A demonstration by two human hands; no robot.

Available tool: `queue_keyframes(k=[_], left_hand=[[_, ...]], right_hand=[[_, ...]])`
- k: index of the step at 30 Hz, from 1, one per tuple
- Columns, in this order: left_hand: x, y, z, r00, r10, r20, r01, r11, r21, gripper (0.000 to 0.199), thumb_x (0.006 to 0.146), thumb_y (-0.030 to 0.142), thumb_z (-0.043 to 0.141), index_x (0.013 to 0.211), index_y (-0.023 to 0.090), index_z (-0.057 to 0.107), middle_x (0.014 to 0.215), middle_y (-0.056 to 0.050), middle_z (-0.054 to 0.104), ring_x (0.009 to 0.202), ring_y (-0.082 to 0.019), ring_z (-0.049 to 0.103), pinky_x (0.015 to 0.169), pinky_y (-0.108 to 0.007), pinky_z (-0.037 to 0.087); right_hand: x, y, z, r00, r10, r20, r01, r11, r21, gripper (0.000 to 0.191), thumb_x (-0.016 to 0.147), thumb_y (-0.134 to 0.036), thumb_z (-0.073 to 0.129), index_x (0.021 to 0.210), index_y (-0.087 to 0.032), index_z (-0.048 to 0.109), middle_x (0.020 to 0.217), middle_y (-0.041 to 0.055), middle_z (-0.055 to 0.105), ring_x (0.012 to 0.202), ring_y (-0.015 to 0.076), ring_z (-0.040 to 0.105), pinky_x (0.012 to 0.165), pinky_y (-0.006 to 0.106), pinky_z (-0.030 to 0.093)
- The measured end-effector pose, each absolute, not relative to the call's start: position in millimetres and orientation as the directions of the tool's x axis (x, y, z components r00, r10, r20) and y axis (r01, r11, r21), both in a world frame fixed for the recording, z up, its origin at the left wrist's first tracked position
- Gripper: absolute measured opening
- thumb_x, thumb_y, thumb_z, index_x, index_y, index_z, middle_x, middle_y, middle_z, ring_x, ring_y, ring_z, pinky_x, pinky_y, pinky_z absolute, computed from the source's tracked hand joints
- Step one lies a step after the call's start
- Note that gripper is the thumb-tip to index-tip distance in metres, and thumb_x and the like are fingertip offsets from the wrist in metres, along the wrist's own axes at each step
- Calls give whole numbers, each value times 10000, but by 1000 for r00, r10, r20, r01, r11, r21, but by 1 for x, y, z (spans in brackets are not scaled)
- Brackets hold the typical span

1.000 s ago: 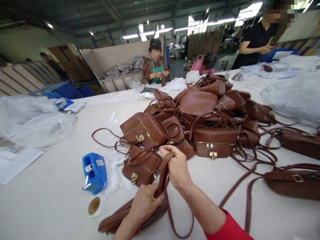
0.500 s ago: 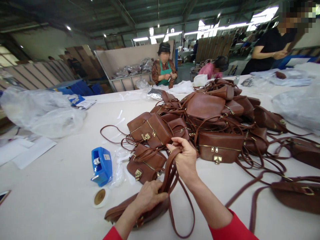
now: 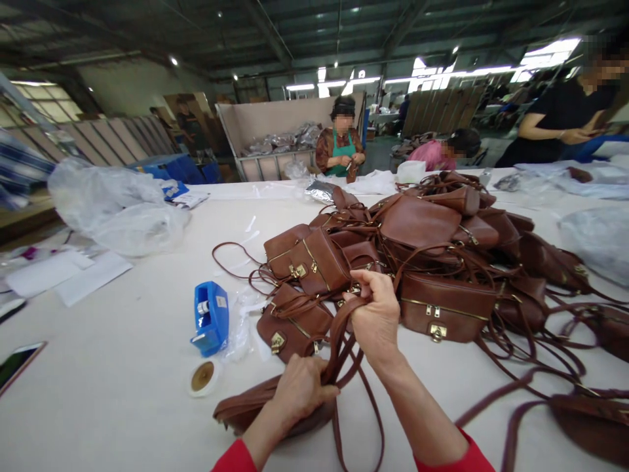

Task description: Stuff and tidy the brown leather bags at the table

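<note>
A brown leather handbag (image 3: pixel 255 400) lies on the table close in front of me. My left hand (image 3: pixel 302 393) is closed over its upper side, around the base of the strap. Looped strap (image 3: pixel 340 331) rises from there into my right hand (image 3: pixel 377 318), which pinches the folded top between thumb and fingers. A loose length of strap hangs in a loop below. Just beyond my hands, another brown bag (image 3: pixel 295 328) with a gold clasp rests at the near edge of a heap of similar bags (image 3: pixel 420 226). My left hand hides part of the held bag.
To the left stand a blue tape dispenser (image 3: pixel 211 318) and a tape roll (image 3: pixel 202 378). Farther left are a phone (image 3: pixel 19 364), white papers (image 3: pixel 93 276) and clear plastic bags (image 3: pixel 122 216). Across the table a person in a green apron (image 3: pixel 344 147) handles something small.
My view has turned left, so the scene sits farther right and more of the phone shows. Both hands keep their hold on the bag and strap, with little movement.
</note>
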State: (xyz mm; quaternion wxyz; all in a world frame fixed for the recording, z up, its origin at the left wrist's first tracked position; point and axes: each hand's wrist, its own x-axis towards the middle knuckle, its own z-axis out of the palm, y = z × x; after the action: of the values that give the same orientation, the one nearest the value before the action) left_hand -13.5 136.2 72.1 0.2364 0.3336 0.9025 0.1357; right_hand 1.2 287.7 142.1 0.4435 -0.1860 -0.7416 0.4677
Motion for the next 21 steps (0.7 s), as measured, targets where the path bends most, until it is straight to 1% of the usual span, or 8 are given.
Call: queue_keyframes(k=[1, 3, 5, 8, 11, 14, 18, 21], left_hand=[[-12, 136, 71, -669, 669, -324, 541, 737, 405, 177, 701, 379, 602, 685, 204, 621, 607, 32, 620, 567, -140, 531, 580, -290, 261], [-11, 136, 70, -673, 672, -310, 540, 732, 415, 172, 705, 366, 585, 663, 201, 612, 607, 27, 628, 559, -139, 528, 576, -290, 254], [-11, 135, 69, -680, 667, -304, 536, 735, 415, 191, 698, 378, 586, 636, 198, 602, 608, 22, 632, 560, -145, 529, 575, -292, 251], [-12, 135, 66, -686, 664, -299, 532, 737, 416, 202, 700, 389, 574, 631, 202, 604, 599, 20, 625, 568, -152, 533, 598, -297, 264], [-13, 136, 65, -686, 667, -292, 529, 732, 430, 178, 698, 370, 555, 642, 210, 613, 584, 19, 620, 552, -149, 520, 595, -296, 262], [-14, 137, 65, -686, 667, -291, 512, 727, 458, 149, 686, 349, 546, 659, 225, 624, 591, 22, 631, 542, -144, 509, 577, -288, 253], [-13, 137, 66, -687, 663, -297, 487, 724, 489, 128, 685, 327, 535, 660, 236, 622, 597, 35, 627, 561, -140, 514, 607, -288, 268], [-14, 136, 66, -683, 663, -306, 474, 721, 505, 118, 676, 342, 562, 672, 239, 621, 603, 50, 621, 572, -137, 520, 602, -276, 269]], right_hand=[[0, 289, 141, -552, 711, 436, -130, 443, -887, 274, 631, -148, 565, 897, -188, 616, 746, -14, 436, 672, 113, 435, 674, 271, 412], [-1, 291, 138, -593, 750, 291, -105, 286, -952, 283, 613, -243, 643, 888, -185, 614, 760, -12, 459, 673, 113, 452, 667, 274, 411], [-3, 293, 133, -684, 721, 111, -81, 76, -994, 323, 624, -376, 673, 867, -177, 602, 726, -12, 494, 631, 109, 462, 603, 263, 400], [-4, 296, 127, -788, 602, -129, -10, -222, -975, 437, 636, -556, 641, 811, -161, 578, 579, -28, 498, 491, 87, 420, 451, 221, 325], [-4, 298, 128, -777, 589, -222, -13, -368, -930, 506, 536, -582, 707, 766, -155, 564, 473, -72, 415, 399, 53, 330, 370, 186, 223], [-6, 297, 131, -774, 597, -209, -43, -379, -924, 507, 512, -573, 732, 741, -157, 554, 458, -88, 372, 393, 40, 300, 361, 175, 206], [-8, 298, 132, -798, 588, -136, -19, -251, -968, 470, 565, -574, 699, 736, -160, 556, 477, -74, 401, 414, 53, 340, 392, 189, 264], [-7, 301, 132, -825, 552, -121, 17, -190, -982, 446, 591, -566, 674, 727, -160, 549, 450, -72, 395, 402, 64, 337, 414, 208, 278]])
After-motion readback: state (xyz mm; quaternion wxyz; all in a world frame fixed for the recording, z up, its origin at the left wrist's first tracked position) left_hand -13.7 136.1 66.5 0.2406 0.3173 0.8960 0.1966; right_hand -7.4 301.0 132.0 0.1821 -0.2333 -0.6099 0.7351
